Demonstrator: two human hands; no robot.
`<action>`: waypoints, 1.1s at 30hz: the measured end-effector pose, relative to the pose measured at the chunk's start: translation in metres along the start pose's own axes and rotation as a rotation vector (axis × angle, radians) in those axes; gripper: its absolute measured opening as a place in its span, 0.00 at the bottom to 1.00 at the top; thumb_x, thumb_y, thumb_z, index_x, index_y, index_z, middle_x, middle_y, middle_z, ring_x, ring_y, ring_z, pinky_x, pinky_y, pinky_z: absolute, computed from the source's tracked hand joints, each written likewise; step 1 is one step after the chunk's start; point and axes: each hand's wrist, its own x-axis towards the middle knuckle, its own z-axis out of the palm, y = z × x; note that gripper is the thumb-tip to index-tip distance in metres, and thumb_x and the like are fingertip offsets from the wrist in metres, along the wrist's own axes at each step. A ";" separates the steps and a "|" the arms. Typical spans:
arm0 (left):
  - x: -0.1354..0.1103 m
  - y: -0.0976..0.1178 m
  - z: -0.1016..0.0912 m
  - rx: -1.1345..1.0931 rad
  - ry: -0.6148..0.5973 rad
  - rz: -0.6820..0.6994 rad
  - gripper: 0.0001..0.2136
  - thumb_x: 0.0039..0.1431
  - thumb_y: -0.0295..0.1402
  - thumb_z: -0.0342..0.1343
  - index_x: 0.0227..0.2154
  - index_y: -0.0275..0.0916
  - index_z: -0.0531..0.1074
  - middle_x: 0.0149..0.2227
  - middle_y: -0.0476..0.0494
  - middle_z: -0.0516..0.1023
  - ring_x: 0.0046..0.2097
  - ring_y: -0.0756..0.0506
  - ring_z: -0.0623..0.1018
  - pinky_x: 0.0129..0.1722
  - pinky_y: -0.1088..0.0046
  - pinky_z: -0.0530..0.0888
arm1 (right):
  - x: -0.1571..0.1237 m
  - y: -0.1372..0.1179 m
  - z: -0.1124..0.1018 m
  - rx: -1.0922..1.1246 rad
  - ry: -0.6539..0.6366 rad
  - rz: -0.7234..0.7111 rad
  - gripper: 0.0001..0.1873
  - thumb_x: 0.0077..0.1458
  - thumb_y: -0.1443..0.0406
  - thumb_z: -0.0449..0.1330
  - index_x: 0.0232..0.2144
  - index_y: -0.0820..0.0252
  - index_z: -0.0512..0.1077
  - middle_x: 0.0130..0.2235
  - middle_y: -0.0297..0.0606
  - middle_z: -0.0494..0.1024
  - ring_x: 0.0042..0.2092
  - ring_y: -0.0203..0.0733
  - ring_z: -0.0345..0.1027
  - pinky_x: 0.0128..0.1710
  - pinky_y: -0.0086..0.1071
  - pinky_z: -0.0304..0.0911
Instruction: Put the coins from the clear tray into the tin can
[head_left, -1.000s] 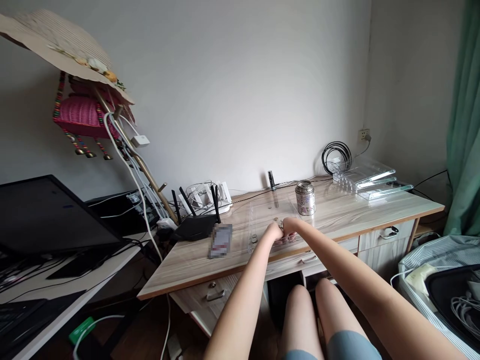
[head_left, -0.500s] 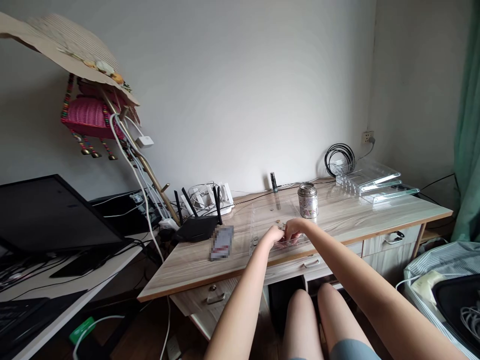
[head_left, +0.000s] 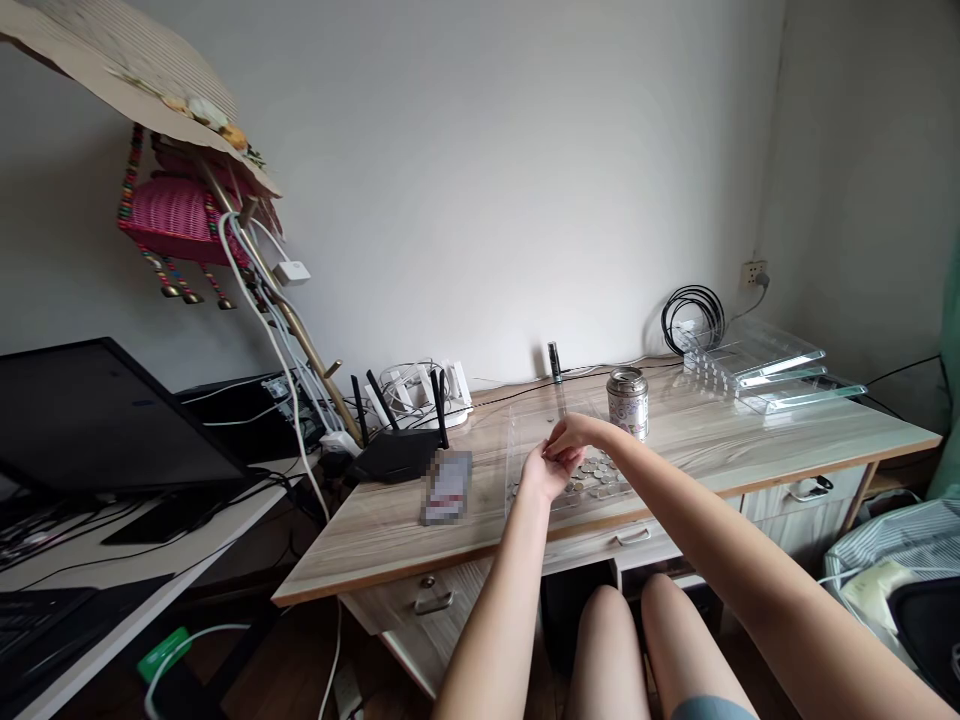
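Note:
A clear plastic tray (head_left: 525, 440) lies on the wooden desk (head_left: 390, 520) with several coins (head_left: 596, 472) heaped at its near right. My left hand (head_left: 546, 472) hovers just above the tray, palm turned up, fingers loosely spread. My right hand (head_left: 571, 434) sits right over that palm with its fingertips pinched together and touching it. What the pinch holds is too small to make out. A patterned round tin (head_left: 628, 402) stands just behind and to the right of my hands.
A black router (head_left: 397, 450) and a phone (head_left: 447, 487) lie left of the tray. Stacked clear trays (head_left: 757, 365) and a coiled black cable (head_left: 691, 312) are at the back right. A dark monitor (head_left: 97, 425) stands on the side table at left, under a pink basket (head_left: 176, 215).
Both hands have risen from the coins in the tray. The left hand has turned palm up and the right hand now pinches above it.

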 end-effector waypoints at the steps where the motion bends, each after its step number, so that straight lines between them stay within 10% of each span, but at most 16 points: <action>1: 0.000 0.000 -0.001 -0.196 0.005 -0.016 0.11 0.56 0.29 0.39 0.28 0.33 0.65 0.30 0.39 0.72 0.34 0.48 0.75 0.32 0.72 0.73 | 0.002 -0.004 -0.002 -0.038 0.031 -0.011 0.17 0.42 0.59 0.56 0.37 0.59 0.71 0.32 0.34 0.76 0.31 0.33 0.69 0.28 0.19 0.62; 4: 0.000 -0.002 -0.007 -0.564 0.087 -0.059 0.07 0.52 0.24 0.41 0.26 0.33 0.64 0.27 0.40 0.71 0.33 0.48 0.75 0.30 0.74 0.74 | 0.006 -0.005 -0.002 -0.181 0.132 0.010 0.19 0.47 0.57 0.52 0.39 0.61 0.69 0.36 0.39 0.75 0.35 0.36 0.68 0.31 0.23 0.61; 12: -0.001 -0.005 -0.025 -0.621 0.107 -0.001 0.04 0.48 0.24 0.46 0.26 0.33 0.65 0.26 0.43 0.71 0.30 0.51 0.74 0.30 0.77 0.74 | -0.012 0.038 0.026 -0.452 0.167 0.030 0.25 0.42 0.54 0.55 0.42 0.60 0.68 0.45 0.47 0.68 0.45 0.48 0.62 0.42 0.34 0.55; 20: 0.011 -0.008 -0.023 -0.627 0.190 -0.004 0.05 0.50 0.28 0.48 0.21 0.35 0.62 0.21 0.48 0.67 0.22 0.56 0.69 0.21 0.85 0.70 | -0.016 0.029 0.037 -0.446 -0.121 -0.104 0.12 0.38 0.61 0.59 0.30 0.56 0.73 0.36 0.33 0.74 0.36 0.36 0.66 0.34 0.24 0.58; 33: 0.015 -0.009 -0.026 -0.676 0.199 -0.069 0.04 0.48 0.23 0.45 0.21 0.33 0.62 0.22 0.45 0.67 0.22 0.55 0.70 0.18 0.84 0.69 | -0.007 0.015 0.037 -0.339 -0.381 0.155 0.21 0.30 0.61 0.64 0.32 0.63 0.73 0.28 0.36 0.75 0.27 0.37 0.69 0.29 0.28 0.64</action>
